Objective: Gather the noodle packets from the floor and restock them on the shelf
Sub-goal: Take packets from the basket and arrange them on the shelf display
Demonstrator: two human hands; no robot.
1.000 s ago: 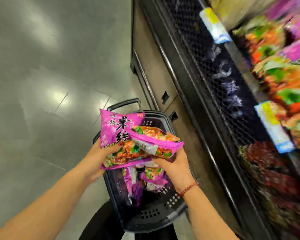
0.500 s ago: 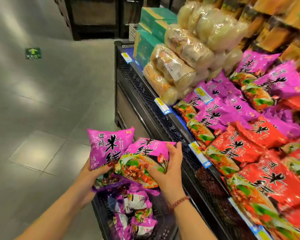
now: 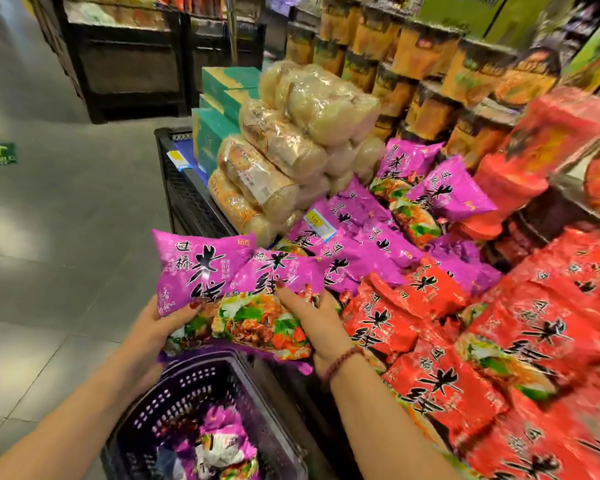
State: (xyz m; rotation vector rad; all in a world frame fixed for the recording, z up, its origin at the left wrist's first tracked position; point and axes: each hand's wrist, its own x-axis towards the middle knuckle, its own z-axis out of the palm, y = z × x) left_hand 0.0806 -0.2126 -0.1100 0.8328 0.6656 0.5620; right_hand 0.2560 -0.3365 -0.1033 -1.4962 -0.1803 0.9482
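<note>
The shelf [image 3: 184, 195] stands just right of the basket [image 3: 174, 403], and its black mesh front runs on past the basket's far end. A heap of red packets [image 3: 499, 341] covers the shelf well right of the basket. Clear-wrapped bundles [image 3: 291, 133] are stacked far beyond the basket. The shelf's purple noodle packets [image 3: 361, 237] lie beyond the basket and to its right, nearer than the bundles. The basket is dark perforated plastic, and more purple packets [image 3: 219, 441] lie in its bottom.

Above the basket's far rim you hold two purple packets side by side with their edges overlapping. The left packet [image 3: 194, 265] is upright and the right packet [image 3: 267, 306] leans toward the shelf. Your left hand [image 3: 156, 330] curls round the left packet's lower part, with the thumb on its face. Your right hand [image 3: 312, 317] grips the right packet's right edge, with a fingertip on the front. A beaded bracelet [image 3: 343, 362] circles that wrist, right of the basket's rim.
</note>
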